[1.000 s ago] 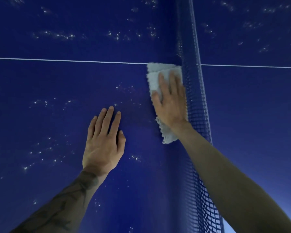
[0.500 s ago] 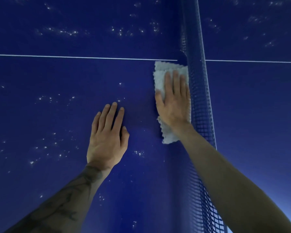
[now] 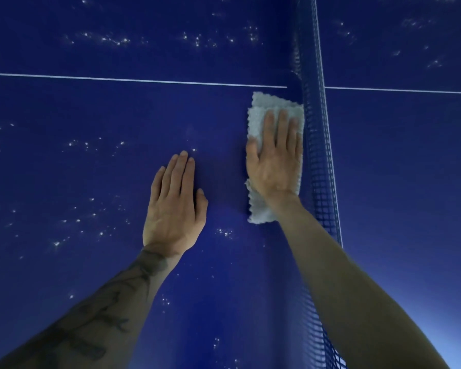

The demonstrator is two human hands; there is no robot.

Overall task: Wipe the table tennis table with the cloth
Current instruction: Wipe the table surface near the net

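The blue table tennis table (image 3: 91,169) fills the view, speckled with small white spots. A folded pale cloth (image 3: 261,113) lies flat on it, right beside the net. My right hand (image 3: 274,161) presses on the cloth with straight fingers, covering its middle. My left hand (image 3: 175,206) rests flat on the bare table to the left of the cloth, fingers straight, touching nothing else.
The blue mesh net (image 3: 320,155) runs from top to bottom just right of the cloth. A thin white centre line (image 3: 117,79) crosses the table beyond the cloth. White specks (image 3: 101,39) lie scattered over the far and left surface.
My right hand and the cloth have stayed against the net, just below the white line, while the view shifted slightly. My left hand stays flat on the table.
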